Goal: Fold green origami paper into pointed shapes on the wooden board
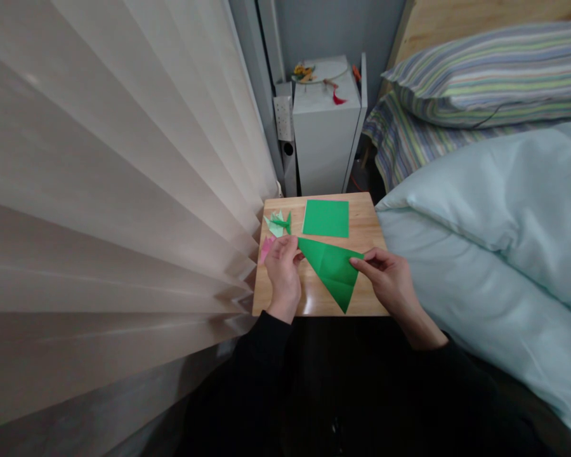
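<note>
2 hands pinch the paper [332, 266] closed-fingered: left hand [284, 270] at 1 corner, right hand [385, 273] at another. The paper spans between them.

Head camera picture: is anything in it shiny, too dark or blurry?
Head view: whitish glare on the wooden table, near the left hand; black sleeves merge into darkness below; fold shading shows on the green paper triangle; small paper shapes look too soft for fine detail.

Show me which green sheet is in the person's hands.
The triangle, its corners pinched by the left hand and right hand; the square lies flat on the table.
</note>
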